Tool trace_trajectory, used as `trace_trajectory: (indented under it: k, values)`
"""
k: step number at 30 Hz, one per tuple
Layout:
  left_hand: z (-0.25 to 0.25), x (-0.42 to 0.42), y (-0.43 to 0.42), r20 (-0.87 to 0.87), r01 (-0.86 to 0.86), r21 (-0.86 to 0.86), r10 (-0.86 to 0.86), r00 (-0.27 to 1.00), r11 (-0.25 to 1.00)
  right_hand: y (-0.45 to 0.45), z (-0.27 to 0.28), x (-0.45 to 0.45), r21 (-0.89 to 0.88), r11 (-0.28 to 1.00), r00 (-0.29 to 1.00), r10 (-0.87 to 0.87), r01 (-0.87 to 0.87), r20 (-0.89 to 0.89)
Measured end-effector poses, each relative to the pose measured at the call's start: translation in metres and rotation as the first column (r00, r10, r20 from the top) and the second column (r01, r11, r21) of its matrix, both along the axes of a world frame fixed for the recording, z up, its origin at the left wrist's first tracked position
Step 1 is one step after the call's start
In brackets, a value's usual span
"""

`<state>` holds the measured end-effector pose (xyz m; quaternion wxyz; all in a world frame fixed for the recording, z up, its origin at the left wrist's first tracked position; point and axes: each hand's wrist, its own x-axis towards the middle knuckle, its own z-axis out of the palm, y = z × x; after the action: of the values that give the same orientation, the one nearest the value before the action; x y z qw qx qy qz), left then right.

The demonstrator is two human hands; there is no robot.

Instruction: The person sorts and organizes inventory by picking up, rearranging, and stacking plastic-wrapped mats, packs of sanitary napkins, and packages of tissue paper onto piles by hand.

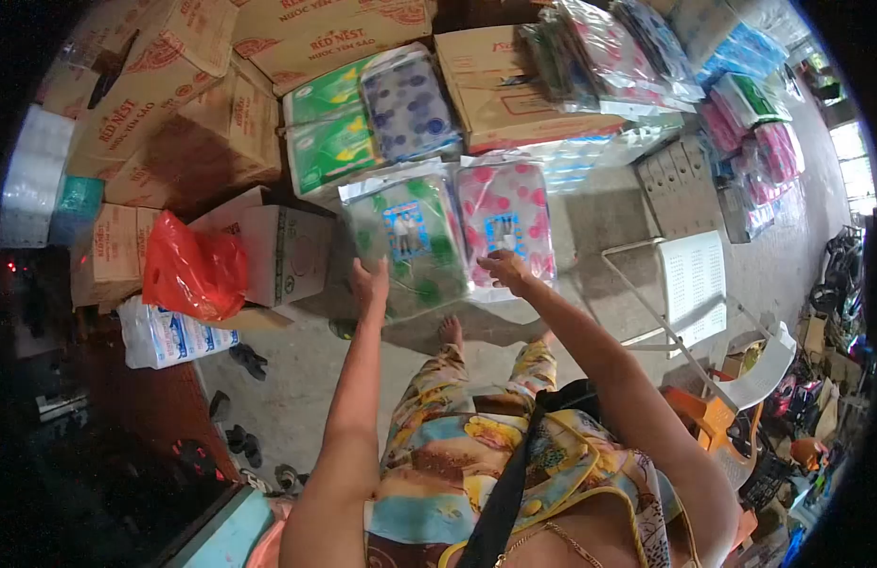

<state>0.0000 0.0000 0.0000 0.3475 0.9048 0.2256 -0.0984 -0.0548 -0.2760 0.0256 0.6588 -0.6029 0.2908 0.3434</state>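
A clear plastic packet with green dots (419,260) lies in front of me, and my left hand (370,282) is at its left edge, fingers apart. Beside it on the right is a similar packet with pink dots (522,194). My right hand (504,271) is over the lower part of that pink packet, its fingers partly bent and nothing visible in them. Both packets have a blue picture label. Just behind them, a packet with blue dots (408,106) rests on green-and-white packs (330,142).
Cardboard boxes (187,123) are stacked at the back and left. A red plastic bag (194,270) sits at the left. More packets (609,52) lie on a box at the back right. A white metal-framed chair (694,289) stands to the right, with sandals (241,441) at lower left.
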Motion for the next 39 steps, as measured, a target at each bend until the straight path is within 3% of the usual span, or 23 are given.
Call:
trace_trajectory:
  k: [2,3,6,7,8,10,12,14,15,17,20,22,23,27,29,30,32,33,36,38,39]
  values:
    - [-0.013,-0.002,-0.016,-0.108,-0.117,-0.146,0.101,0.989,0.982,-0.009,0.012,-0.001,-0.327,0.945,0.994,0.012,0.024,0.106]
    - [0.008,0.033,0.059,-0.064,-0.112,-0.049,0.109,0.992,0.992,0.071,-0.005,0.038,-0.338,0.941,0.983,0.054,0.008,0.175]
    - [-0.010,0.033,0.036,-0.195,-0.119,-0.149,0.089,0.977,0.982,0.055,-0.015,0.031,-0.429,0.903,0.976,0.091,0.002,0.196]
    - [-0.015,0.033,0.037,-0.245,-0.155,-0.269,0.088,0.966,0.951,0.055,-0.008,0.034,-0.309,0.948,0.986,0.117,-0.076,0.116]
    - [-0.021,0.033,0.037,-0.292,-0.193,-0.382,0.080,0.953,0.904,0.060,-0.014,0.035,-0.306,0.949,0.987,0.111,-0.071,0.116]
    - [-0.010,0.029,0.023,-0.248,-0.172,-0.440,0.065,0.967,0.881,0.068,-0.035,0.032,-0.195,0.970,0.978,-0.111,0.145,0.176]
    - [-0.005,0.028,0.021,-0.198,-0.147,-0.496,0.053,0.979,0.856,0.078,-0.034,0.027,-0.177,0.969,0.972,-0.137,0.171,0.189]
    - [-0.024,0.027,0.025,-0.137,-0.171,-0.456,0.121,0.983,0.873,0.084,-0.025,0.026,0.007,0.990,0.977,-0.142,0.143,0.156]
    - [-0.028,0.028,0.025,-0.113,-0.176,-0.448,0.139,0.984,0.877,0.084,-0.063,0.026,-0.115,0.988,0.979,-0.085,0.107,0.185]
    - [-0.022,0.029,0.027,-0.260,-0.266,-0.483,0.153,0.953,0.834,0.079,-0.043,0.026,-0.144,0.983,0.985,-0.091,0.112,0.146]
    - [-0.013,0.033,0.031,-0.235,-0.201,-0.558,0.079,0.969,0.805,0.078,-0.050,0.028,-0.280,0.958,0.994,-0.035,0.064,0.108]
    - [-0.024,0.037,0.037,-0.280,-0.230,-0.586,0.073,0.957,0.777,0.079,-0.045,0.025,-0.048,0.999,0.996,-0.003,0.007,0.088]
    - [-0.031,0.039,0.039,-0.335,-0.281,-0.589,0.088,0.938,0.758,0.088,0.016,0.022,0.230,0.969,0.989,-0.117,0.093,0.090]
    - [-0.015,0.034,0.042,-0.380,-0.300,-0.660,0.038,0.924,0.689,0.093,0.038,0.022,0.176,0.984,0.962,-0.073,0.027,0.264]
    - [-0.023,0.030,0.045,-0.467,-0.380,-0.674,0.033,0.883,0.634,0.094,0.024,0.028,-0.006,1.000,0.944,0.011,-0.010,0.331]
    - [-0.022,0.026,0.048,-0.463,-0.373,-0.674,0.028,0.886,0.638,0.096,0.018,0.030,-0.004,1.000,0.942,0.004,-0.003,0.336]
    - [-0.022,0.017,0.054,-0.380,-0.297,-0.824,-0.080,0.922,0.482,0.098,0.008,0.034,-0.159,0.987,0.887,0.078,-0.004,0.456]
    - [-0.016,0.012,0.056,-0.375,-0.290,-0.827,-0.088,0.923,0.482,0.096,0.016,0.036,-0.162,0.987,0.885,0.073,0.003,0.460]
    - [0.017,0.001,0.064,-0.248,-0.237,-0.968,-0.145,0.958,0.088,0.087,0.067,0.035,-0.031,0.999,0.917,0.046,-0.036,0.397]
    - [0.043,-0.008,0.065,-0.173,-0.185,-0.981,-0.152,0.973,-0.067,0.079,0.099,0.031,0.276,0.961,0.909,-0.129,0.016,0.397]
    - [0.057,-0.012,0.064,-0.141,-0.157,-0.981,-0.142,0.980,-0.114,0.073,0.110,0.031,0.296,0.954,0.933,-0.074,-0.037,0.353]
